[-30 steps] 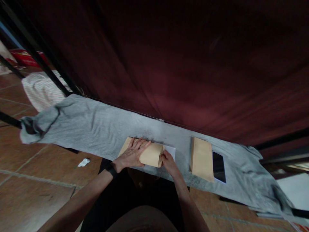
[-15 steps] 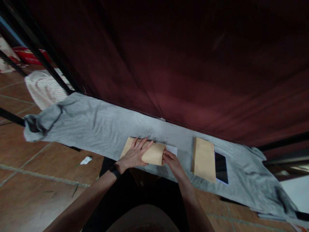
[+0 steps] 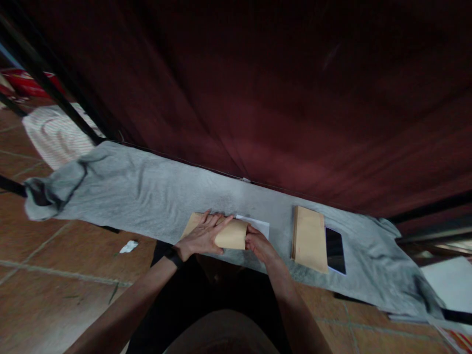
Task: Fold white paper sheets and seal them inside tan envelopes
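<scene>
A tan paper envelope (image 3: 232, 236) lies across the grey cloth in front of me, its right part bulging upward. My left hand (image 3: 202, 237) presses on it with fingers spread flat. At the envelope's raised right end, the fingers of my right hand (image 3: 257, 242) are curled around the edge; the fingertips are partly hidden there. A white sheet of paper (image 3: 262, 226) shows beyond that end, behind my right hand. How far it runs under or into the envelope I cannot tell.
Right of my hands lies a stack of tan envelopes (image 3: 310, 240), with a dark-screened phone (image 3: 335, 250) beside it. Grey cloth (image 3: 155, 191) covers the long narrow surface. A dark red curtain (image 3: 258, 108) hangs behind it. Black metal bars (image 3: 55, 88) stand at the left.
My right hand has turned slightly, its fingers tucked closer to the envelope's right edge. My left hand stays flat on the envelope. The whole view has shifted a little.
</scene>
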`<state>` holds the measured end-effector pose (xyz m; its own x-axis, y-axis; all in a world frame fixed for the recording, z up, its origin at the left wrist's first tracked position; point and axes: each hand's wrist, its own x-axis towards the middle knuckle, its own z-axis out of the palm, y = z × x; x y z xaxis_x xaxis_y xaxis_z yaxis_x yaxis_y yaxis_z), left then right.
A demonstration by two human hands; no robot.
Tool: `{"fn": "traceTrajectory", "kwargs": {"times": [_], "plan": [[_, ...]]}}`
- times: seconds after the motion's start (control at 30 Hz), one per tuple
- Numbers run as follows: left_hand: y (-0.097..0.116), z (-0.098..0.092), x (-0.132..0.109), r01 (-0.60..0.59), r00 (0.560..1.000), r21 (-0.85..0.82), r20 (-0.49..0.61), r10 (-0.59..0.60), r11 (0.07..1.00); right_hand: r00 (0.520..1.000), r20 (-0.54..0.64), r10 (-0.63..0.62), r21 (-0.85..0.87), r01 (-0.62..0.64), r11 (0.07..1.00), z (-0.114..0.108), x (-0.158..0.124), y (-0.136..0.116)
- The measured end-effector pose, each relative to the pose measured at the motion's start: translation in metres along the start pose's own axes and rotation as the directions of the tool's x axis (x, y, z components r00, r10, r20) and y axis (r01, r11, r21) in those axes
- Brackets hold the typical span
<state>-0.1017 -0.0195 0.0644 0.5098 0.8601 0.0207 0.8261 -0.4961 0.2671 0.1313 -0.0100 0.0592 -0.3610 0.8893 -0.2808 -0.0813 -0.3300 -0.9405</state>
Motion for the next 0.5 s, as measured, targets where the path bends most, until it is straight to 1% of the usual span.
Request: {"fn": "traceTrajectory", "kwargs": {"times": [0.03,0.07,0.1,0.17,0.2,0.23,0.27,0.3,0.33,0.37,0.4,0.43,0.5], "plan": [[0.000,-0.003,0.001,0.000,1.000,0.006,0.005,0.000,1.000,0.998,0.062,0.021,0.048,-0.024,0.999,-0.001,0.000,0.000],[-0.001,-0.007,0.002,0.000,1.000,0.015,0.006,0.000,1.000,0.995,0.094,0.031,0.089,-0.040,0.995,-0.003,0.001,0.001],[-0.003,-0.012,0.003,0.000,1.000,0.027,0.004,0.000,1.000,0.996,0.084,0.028,0.118,-0.038,0.992,-0.005,0.002,0.003],[-0.010,-0.022,0.007,0.003,1.000,0.054,-0.011,-0.002,0.999,0.999,-0.041,-0.018,0.106,0.022,0.994,-0.011,0.005,0.007],[-0.015,-0.026,0.008,0.007,1.000,0.067,-0.019,-0.006,0.998,0.991,-0.122,-0.053,0.060,0.060,0.996,-0.015,0.007,0.009],[-0.021,-0.030,0.010,0.016,1.000,0.077,-0.023,-0.014,0.997,0.975,-0.197,-0.101,-0.022,0.099,0.995,-0.018,0.009,0.012],[-0.027,-0.032,0.011,0.030,0.999,0.085,-0.020,-0.028,0.996,0.954,-0.252,-0.164,-0.138,0.132,0.982,-0.022,0.010,0.016],[-0.033,-0.033,0.012,0.046,0.999,0.090,-0.010,-0.045,0.995,0.931,-0.277,-0.237,-0.279,0.158,0.947,-0.025,0.011,0.019],[-0.039,-0.033,0.013,0.065,0.998,0.091,0.004,-0.065,0.994,0.910,-0.274,-0.312,-0.428,0.175,0.887,-0.027,0.012,0.024],[-0.044,-0.031,0.014,0.081,0.996,0.087,0.020,-0.083,0.993,0.894,-0.239,-0.380,-0.569,0.188,0.800,-0.029,0.011,0.028],[-0.048,-0.029,0.014,0.093,0.995,0.079,0.037,-0.096,0.993,0.885,-0.179,-0.431,-0.688,0.201,0.697,-0.029,0.010,0.033],[-0.051,-0.026,0.014,0.099,0.993,0.066,0.052,-0.103,0.993,0.881,-0.108,-0.460,-0.780,0.212,0.589,-0.029,0.008,0.037],[-0.055,-0.021,0.014,0.101,0.992,0.040,0.070,-0.104,0.994,0.880,0.007,-0.475,-0.888,0.224,0.401,-0.027,0.004,0.046]]}}
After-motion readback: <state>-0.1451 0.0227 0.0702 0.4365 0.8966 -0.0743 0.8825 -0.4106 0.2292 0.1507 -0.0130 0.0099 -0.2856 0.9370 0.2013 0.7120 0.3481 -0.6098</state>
